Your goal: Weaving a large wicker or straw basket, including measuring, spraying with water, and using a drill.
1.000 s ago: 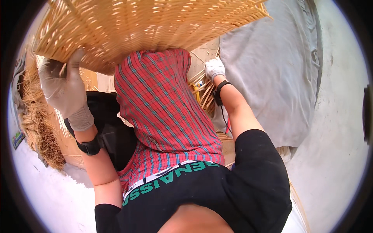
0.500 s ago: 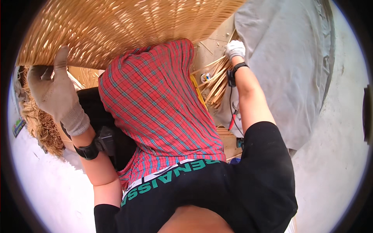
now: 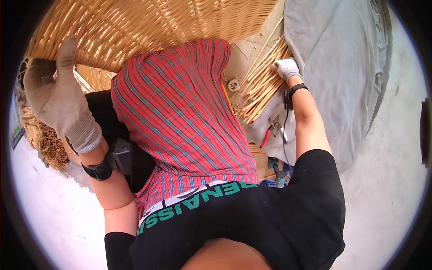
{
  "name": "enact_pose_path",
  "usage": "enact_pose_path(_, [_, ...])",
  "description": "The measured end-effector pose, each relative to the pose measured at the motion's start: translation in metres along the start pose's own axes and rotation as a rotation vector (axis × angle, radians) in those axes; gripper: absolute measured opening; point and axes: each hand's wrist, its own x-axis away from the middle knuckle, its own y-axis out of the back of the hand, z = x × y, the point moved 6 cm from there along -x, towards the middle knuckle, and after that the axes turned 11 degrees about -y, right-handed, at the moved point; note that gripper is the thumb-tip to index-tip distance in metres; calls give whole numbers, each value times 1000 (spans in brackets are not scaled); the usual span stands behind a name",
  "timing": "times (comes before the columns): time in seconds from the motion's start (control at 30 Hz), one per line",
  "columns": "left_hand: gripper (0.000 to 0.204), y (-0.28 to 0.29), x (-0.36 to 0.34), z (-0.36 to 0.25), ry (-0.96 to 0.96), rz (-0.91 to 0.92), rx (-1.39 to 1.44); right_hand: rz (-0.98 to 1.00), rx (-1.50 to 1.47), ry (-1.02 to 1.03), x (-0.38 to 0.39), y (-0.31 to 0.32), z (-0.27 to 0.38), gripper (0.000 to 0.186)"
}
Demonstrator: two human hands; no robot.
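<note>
My gloved left hand (image 3: 58, 96) grips the lower edge of a large woven wicker piece (image 3: 153, 24) at the upper left, thumb up against the weave, other fingers partly hidden. My gloved right hand (image 3: 287, 68) is curled at a bundle of light rattan sticks (image 3: 261, 85), fingertips on the sticks. A red checked cloth (image 3: 180, 117) covers my lap beneath the wicker piece. Red-handled cutters (image 3: 270, 131) lie below the bundle, and a small white item with a coloured top (image 3: 233, 85) sits left of it.
A grey cloth (image 3: 342, 76) spreads along my right side. Straw-like fibre bundles (image 3: 45, 139) lie at the far left. A teal tool (image 3: 279, 173) rests near my right hip, and loose scraps are scattered on the tiled floor (image 3: 243, 54).
My right hand has shifted to the right along the sticks, uncovering more of the bundle and the cutters. My left hand has moved up and left, still gripping the wicker piece.
</note>
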Motion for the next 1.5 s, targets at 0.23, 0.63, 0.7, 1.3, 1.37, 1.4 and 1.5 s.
enact_pose_path(0.23, [51,-4,3,-10,-102,21,23,-658,-269,377,40,-2,120,16])
enact_pose_path(0.63, [49,4,6,-6,-122,41,79,-170,83,31,90,-131,53,15])
enact_pose_path(0.7, [51,3,6,4,-84,48,-51,-170,111,54,89,-132,50,16])
enact_pose_path(1.3, [50,-18,-5,14,-214,89,37,-225,-629,-772,235,-118,59,37])
enact_pose_path(1.37, [49,-18,-4,14,-244,122,37,-246,-545,-694,231,-118,56,28])
enact_pose_path(1.4, [50,-19,-4,16,-219,157,20,-280,-545,-686,235,-115,53,28])
enact_pose_path(1.5, [52,-19,-1,16,-165,165,70,-148,-934,-385,248,-100,66,22])
